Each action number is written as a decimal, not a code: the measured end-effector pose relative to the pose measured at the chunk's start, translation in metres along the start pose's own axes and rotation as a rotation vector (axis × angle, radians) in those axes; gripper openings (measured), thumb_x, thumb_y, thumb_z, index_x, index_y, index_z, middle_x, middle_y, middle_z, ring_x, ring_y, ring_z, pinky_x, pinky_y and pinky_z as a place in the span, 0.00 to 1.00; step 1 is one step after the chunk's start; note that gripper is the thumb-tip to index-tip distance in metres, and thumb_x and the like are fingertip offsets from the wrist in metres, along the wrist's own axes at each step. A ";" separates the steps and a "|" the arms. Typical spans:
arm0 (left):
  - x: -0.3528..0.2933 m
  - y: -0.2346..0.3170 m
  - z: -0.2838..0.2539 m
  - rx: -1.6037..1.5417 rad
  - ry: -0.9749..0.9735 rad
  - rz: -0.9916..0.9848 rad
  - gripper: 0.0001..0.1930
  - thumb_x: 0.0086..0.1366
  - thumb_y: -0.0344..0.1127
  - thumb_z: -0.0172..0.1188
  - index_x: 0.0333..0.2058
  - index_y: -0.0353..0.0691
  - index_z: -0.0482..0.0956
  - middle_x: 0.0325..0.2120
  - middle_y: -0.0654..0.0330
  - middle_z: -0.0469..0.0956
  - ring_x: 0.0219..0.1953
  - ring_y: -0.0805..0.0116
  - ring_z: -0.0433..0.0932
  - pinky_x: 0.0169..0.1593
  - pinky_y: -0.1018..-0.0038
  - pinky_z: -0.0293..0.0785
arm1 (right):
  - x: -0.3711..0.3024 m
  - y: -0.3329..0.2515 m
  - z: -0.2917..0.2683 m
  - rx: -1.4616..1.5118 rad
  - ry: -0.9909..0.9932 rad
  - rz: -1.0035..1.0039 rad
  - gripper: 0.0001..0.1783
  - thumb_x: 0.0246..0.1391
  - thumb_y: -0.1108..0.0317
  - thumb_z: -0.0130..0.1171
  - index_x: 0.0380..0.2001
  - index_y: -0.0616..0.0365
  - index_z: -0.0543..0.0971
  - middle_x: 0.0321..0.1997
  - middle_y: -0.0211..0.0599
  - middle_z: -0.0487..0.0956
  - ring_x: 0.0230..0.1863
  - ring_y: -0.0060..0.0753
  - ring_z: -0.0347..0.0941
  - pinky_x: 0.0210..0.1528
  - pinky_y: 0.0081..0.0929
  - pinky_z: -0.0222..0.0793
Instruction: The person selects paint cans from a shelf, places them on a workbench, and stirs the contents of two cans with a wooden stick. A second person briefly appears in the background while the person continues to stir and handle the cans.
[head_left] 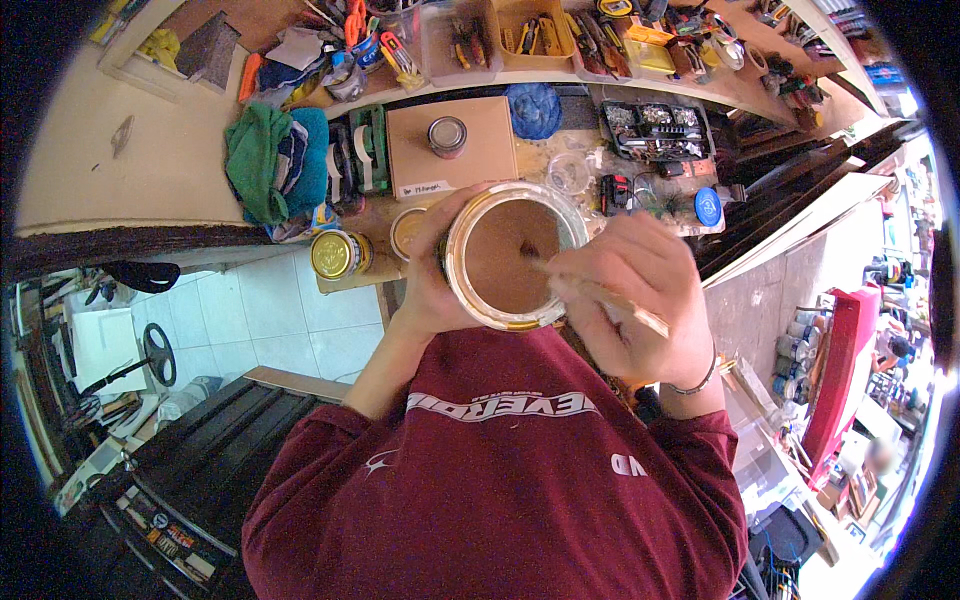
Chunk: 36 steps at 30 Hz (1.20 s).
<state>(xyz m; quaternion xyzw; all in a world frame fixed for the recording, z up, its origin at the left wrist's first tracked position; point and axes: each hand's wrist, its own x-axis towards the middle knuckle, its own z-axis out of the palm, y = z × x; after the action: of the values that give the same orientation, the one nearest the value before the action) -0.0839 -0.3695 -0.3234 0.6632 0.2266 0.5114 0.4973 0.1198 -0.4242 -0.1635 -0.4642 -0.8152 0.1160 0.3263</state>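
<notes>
My left hand (432,275) is wrapped around the side of a round, open can (456,262), held up in front of my chest. Brown paint or a similar liquid (495,265) shows inside, with a small dark spot near its middle. In my right hand (650,290) a flat wooden stick (632,308) is pinched, its broken-looking end pointing out to the lower right. The stick's other end is hidden behind my fingers, by the can's right rim. Whether it touches the liquid I cannot tell.
Behind the can, a cardboard box (485,168) bears a small closed tin (447,136). A gold-lidded can (338,255) and a round lid (407,232) stand on the bench's left. A black parts case (655,130) and a blue lid (708,206) are at the right.
</notes>
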 end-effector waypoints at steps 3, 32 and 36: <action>-0.001 0.001 0.005 -0.108 0.047 -0.051 0.60 0.33 0.40 0.89 0.66 0.33 0.64 0.63 0.46 0.72 0.64 0.55 0.74 0.68 0.60 0.69 | 0.005 -0.005 0.006 0.182 -0.047 -0.018 0.11 0.48 0.67 0.68 0.35 0.56 0.80 0.29 0.35 0.76 0.33 0.41 0.75 0.35 0.37 0.70; -0.002 -0.020 0.004 -0.061 0.113 0.102 0.61 0.31 0.41 0.90 0.66 0.32 0.65 0.63 0.47 0.71 0.64 0.55 0.74 0.68 0.60 0.69 | 0.003 0.014 0.000 -0.011 0.059 -0.012 0.12 0.45 0.76 0.69 0.36 0.58 0.83 0.29 0.35 0.81 0.28 0.42 0.76 0.32 0.34 0.69; -0.006 -0.020 0.005 -0.181 0.105 -0.132 0.60 0.33 0.43 0.89 0.66 0.32 0.64 0.63 0.47 0.71 0.63 0.55 0.74 0.67 0.59 0.70 | 0.008 0.007 0.007 0.222 0.004 -0.015 0.11 0.45 0.73 0.68 0.34 0.58 0.80 0.30 0.37 0.77 0.32 0.44 0.76 0.35 0.38 0.71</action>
<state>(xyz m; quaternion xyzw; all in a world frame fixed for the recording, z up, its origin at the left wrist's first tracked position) -0.0778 -0.3683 -0.3444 0.5716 0.2485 0.5299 0.5751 0.1173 -0.4133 -0.1686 -0.4191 -0.8003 0.2021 0.3781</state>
